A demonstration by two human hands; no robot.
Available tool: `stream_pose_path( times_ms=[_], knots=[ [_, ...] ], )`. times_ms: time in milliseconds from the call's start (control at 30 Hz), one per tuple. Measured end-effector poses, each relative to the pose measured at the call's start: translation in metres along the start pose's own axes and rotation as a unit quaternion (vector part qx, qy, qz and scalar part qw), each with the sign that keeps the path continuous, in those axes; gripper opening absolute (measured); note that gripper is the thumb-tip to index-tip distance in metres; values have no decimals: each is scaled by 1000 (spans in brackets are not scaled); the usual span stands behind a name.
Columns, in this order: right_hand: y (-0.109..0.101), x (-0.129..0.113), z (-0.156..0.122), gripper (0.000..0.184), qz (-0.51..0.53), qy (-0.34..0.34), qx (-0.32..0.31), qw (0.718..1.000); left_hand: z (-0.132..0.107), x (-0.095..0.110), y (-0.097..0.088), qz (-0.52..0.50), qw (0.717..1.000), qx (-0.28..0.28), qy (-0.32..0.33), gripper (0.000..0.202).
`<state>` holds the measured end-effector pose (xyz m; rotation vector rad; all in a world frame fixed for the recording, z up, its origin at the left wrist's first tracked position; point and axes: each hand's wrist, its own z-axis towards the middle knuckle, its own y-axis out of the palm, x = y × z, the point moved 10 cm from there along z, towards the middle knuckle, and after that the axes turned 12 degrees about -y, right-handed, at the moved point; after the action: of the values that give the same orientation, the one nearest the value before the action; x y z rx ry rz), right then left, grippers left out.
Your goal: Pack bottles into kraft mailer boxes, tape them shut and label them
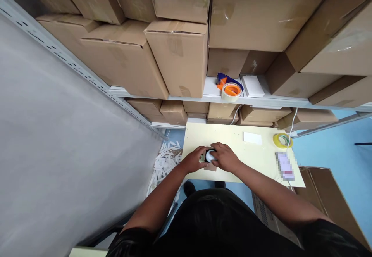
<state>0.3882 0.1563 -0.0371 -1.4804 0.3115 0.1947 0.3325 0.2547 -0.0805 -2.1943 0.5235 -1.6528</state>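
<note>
Left hand [193, 160] grips small box [209, 167] at near edge of surface [232, 133], approx. centre. Right hand [225, 157] curls over white item [209, 155] sitting in box, fingers clasping it. Card [252, 137] & tape roll [282, 140] lie well to the right; dispenser [229, 88] on shelf [209, 94].

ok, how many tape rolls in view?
2. One tape roll in the orange dispenser on the shelf; a yellow tape roll on the table, far right. More may hide behind the cardboard boxes.
</note>
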Motion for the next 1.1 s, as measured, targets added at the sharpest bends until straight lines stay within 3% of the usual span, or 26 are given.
stream_pose_path(
  times_ms=[100,200,400,500,600,667,800,900,1000,1100],
  knots=[
    [-4,-11,18,46,-24,-83,-88,992,1,-5,0,-13,1000,1,-15,81],
    [3,-16,32,60,-38,-131,-137,981,1,-9,2,-27,999,1,-22,83],
    [19,-5,48,59,37,-66,-91,993,-3,-15,5,-44,999,21,-15,79],
    [18,-12,44,56,64,-83,-100,989,-5,-16,4,-47,998,29,-8,81],
    [-10,-18,38,65,81,-98,-53,990,-7,-17,1,-63,997,44,-2,81],
    [-37,-15,32,66,91,-74,0,993,-8,-18,-2,-78,995,56,-6,79],
    [-81,17,10,57,166,75,121,976,-12,-18,-8,-75,992,94,-23,83],
    [-98,42,-23,45,253,197,269,908,-20,-10,-18,-73,986,147,-27,85],
    [-88,51,-56,39,396,262,415,776,-30,7,-31,-123,972,200,-12,87],
    [-57,42,-69,39,553,274,451,645,-32,29,-38,-264,948,179,0,86]
  ],
)
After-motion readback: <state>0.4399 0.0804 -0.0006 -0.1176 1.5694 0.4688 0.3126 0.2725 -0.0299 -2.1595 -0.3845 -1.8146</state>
